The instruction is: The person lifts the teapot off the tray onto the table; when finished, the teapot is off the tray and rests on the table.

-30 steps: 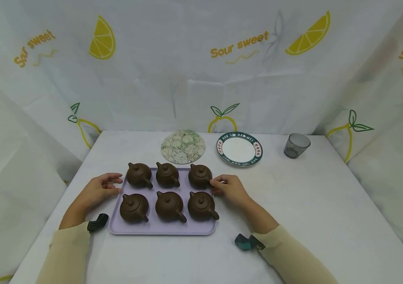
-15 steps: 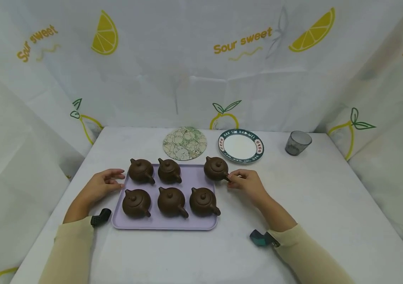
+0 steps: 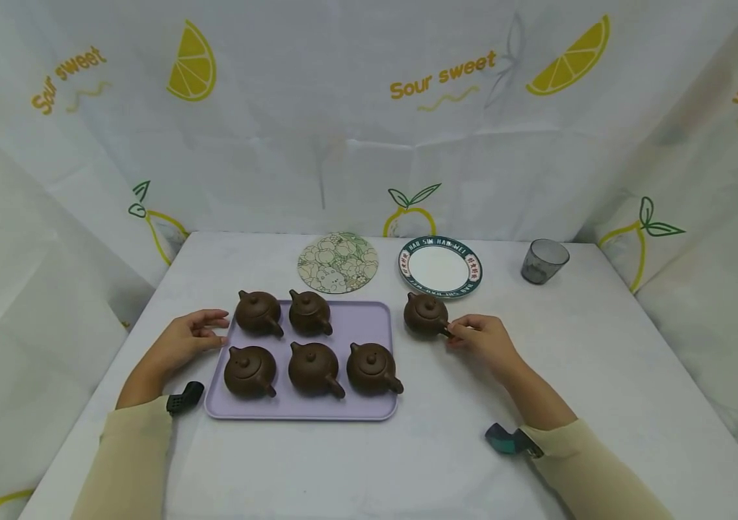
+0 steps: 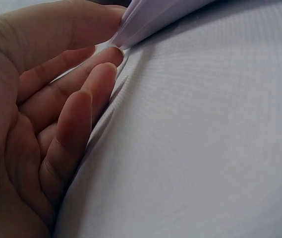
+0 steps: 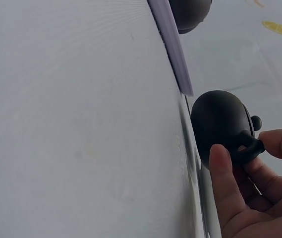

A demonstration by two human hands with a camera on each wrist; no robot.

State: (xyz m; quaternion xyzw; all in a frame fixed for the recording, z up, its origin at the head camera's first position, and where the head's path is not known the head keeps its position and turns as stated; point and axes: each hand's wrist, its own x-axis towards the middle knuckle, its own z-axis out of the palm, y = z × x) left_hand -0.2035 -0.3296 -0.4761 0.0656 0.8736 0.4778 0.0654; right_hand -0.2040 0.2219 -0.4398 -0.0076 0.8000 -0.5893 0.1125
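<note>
My right hand [image 3: 486, 345] pinches the handle of a small dark brown teapot [image 3: 425, 314], just right of the tray and in front of the plate. In the right wrist view thumb and fingers close on the handle of the upright teapot [image 5: 217, 124]. A lilac tray [image 3: 369, 318] carries several similar teapots, two in its back row and three in front; its back right corner is bare. By the tray's left edge lies my left hand [image 3: 180, 345], fingers relaxed. The left wrist view has its thumb tip against the tray's rim [image 4: 153, 22].
Behind the tray lies a round patterned mat [image 3: 338, 263]. A plate [image 3: 408, 278] with a green lettered rim sits to its right, and a grey glass cup [image 3: 544, 261] stands at the back right. White cloth [image 3: 265, 173] with lemon prints hangs behind the table.
My right hand has moved the back right teapot rightward off the tray, to a spot beside it. The left hand has stayed at the tray's left edge.
</note>
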